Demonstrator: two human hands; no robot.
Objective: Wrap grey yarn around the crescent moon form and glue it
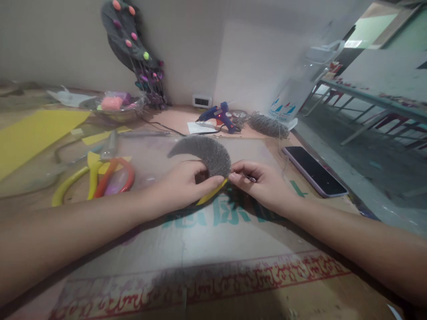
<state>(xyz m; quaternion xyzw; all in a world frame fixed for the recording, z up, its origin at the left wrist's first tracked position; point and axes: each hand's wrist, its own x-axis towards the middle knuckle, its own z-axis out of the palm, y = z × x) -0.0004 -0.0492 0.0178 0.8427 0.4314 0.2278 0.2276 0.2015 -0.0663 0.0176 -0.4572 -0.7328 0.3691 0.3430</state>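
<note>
Grey crescent (208, 153) at the centre of the cardboard sheet (213, 249), its lower end clamped by the left hand (185, 184). The right hand (263, 182) is pinched narrow on a thin strand (251, 179) at the crescent's tip. Scissors (100, 175) lie left, a phone (313, 171) right near the table edge, and a glue gun (218, 114) and yarn bundle (268, 126) behind. The clear bowl (133, 109) contains pompoms (111, 103). Bare cardboard lies toward the viewer.

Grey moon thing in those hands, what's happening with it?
The person's left hand holds a grey crescent-shaped fuzzy piece with a yellow backing over a printed cardboard sheet, thumb on its lower end. The right hand pinches that same end. A blue glue gun sits behind, and a dark smartphone lies to the right.
</note>
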